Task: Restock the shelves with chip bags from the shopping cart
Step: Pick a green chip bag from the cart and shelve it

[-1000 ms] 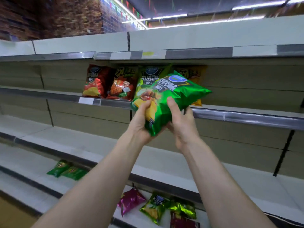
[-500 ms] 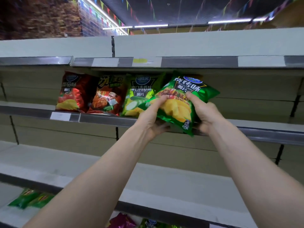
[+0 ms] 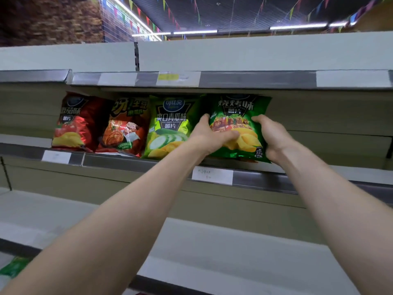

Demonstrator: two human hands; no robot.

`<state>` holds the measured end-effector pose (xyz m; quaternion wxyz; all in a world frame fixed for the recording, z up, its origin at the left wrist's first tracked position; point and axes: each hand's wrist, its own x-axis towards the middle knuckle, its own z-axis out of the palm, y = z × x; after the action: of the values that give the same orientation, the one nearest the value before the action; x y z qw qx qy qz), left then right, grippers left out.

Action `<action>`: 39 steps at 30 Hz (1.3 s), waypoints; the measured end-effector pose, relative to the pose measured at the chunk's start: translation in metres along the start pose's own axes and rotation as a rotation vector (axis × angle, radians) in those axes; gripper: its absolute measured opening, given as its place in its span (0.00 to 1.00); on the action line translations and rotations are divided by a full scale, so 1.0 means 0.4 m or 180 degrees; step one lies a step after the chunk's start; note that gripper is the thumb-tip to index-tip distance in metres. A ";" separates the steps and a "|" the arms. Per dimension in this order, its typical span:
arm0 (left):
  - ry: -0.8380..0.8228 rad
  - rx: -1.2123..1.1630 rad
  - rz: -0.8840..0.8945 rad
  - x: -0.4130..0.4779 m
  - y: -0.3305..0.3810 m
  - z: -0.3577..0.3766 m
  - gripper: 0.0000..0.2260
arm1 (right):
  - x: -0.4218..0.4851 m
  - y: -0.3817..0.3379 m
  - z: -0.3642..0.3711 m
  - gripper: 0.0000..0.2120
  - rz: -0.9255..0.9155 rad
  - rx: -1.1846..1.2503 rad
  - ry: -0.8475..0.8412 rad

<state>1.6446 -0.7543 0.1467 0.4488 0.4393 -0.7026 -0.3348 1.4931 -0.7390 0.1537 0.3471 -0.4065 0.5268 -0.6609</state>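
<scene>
A dark green chip bag [image 3: 236, 122] stands upright on the upper shelf [image 3: 319, 179], fourth in a row. My left hand [image 3: 209, 138] grips its left edge, thumb across the front. My right hand [image 3: 271, 138] grips its right edge. To its left stand a light green cucumber bag [image 3: 168, 128], an orange bag [image 3: 125, 126] and a red bag [image 3: 72, 122]. The shopping cart is out of view.
The shelf to the right of the held bag is bare. A top shelf [image 3: 255, 79] with price-label strips hangs just above the bags. A lower shelf [image 3: 212, 252] lies below my arms. A green bag [image 3: 14, 267] shows at the bottom left corner.
Both hands have carried the dark green bag up and forward, turned it upright, and set it in the row on the upper shelf beside the cucumber bag.
</scene>
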 end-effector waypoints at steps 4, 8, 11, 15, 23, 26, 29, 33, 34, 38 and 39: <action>-0.0128 0.0340 -0.0064 0.036 -0.008 0.052 0.50 | 0.036 0.030 0.001 0.19 -0.0137 -0.0522 0.0214; -0.0103 0.0438 -0.0210 0.054 -0.040 0.088 0.55 | 0.051 0.077 -0.008 0.28 -0.0329 -0.1026 0.0298; -0.0153 0.0304 -0.0324 0.061 -0.079 0.103 0.56 | 0.053 0.099 -0.009 0.31 -0.0430 -0.1197 0.0243; -0.0179 0.0179 -0.0403 0.066 -0.076 0.097 0.57 | 0.062 0.108 -0.014 0.35 -0.0434 -0.1251 0.0220; 0.0833 0.1006 0.1087 0.054 -0.040 0.127 0.33 | 0.040 0.112 -0.003 0.27 -0.1110 -0.1669 0.0583; 0.0687 0.1688 0.1239 0.069 -0.055 0.139 0.27 | 0.038 0.123 0.001 0.23 -0.1379 -0.1888 0.0512; 0.0626 0.2076 0.1215 0.083 -0.072 0.137 0.27 | 0.040 0.127 0.000 0.25 -0.1411 -0.2167 0.0445; 0.0586 0.2347 0.1156 0.083 -0.065 0.124 0.25 | 0.024 0.120 -0.002 0.25 -0.2008 -0.2865 0.0682; 0.0677 0.2470 0.1176 0.079 -0.064 0.121 0.25 | 0.019 0.121 -0.001 0.24 -0.2358 -0.3164 0.0716; 0.1149 0.2806 0.1219 0.052 -0.053 0.117 0.23 | 0.004 0.119 0.000 0.22 -0.2768 -0.3564 0.0474; 0.1139 0.2748 0.1183 0.046 -0.046 0.117 0.23 | 0.000 0.112 -0.001 0.22 -0.2672 -0.3623 0.0428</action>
<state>1.6032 -0.7749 0.1193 0.3916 0.5028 -0.7553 0.1526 1.4942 -0.7481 0.1100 -0.2363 -0.6517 0.6095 -0.3846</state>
